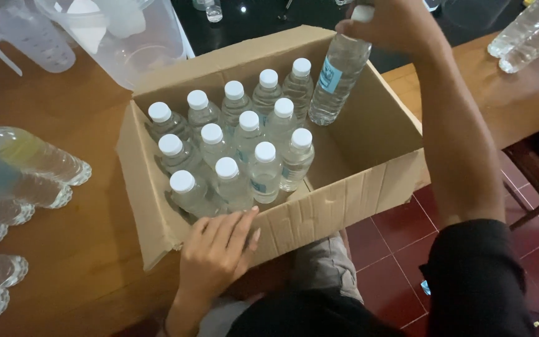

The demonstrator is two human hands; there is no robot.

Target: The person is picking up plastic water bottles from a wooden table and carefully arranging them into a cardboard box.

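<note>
An open cardboard box (350, 187) sits on my lap against the wooden table edge. Inside stand several clear water bottles with white caps (238, 150), packed in rows in its left part. My right hand (388, 25) grips a further clear bottle (338, 78) by its cap, holding it tilted over the box's empty right part, its base close to the back row. My left hand (216, 253) rests on the box's near wall, fingers spread over the rim.
More water bottles lie on their sides on the wooden table (63, 262) at the left edge (29, 153) and top right (528, 31). Clear plastic jugs (113, 31) stand at top left. Red floor tiles (400, 237) show at right.
</note>
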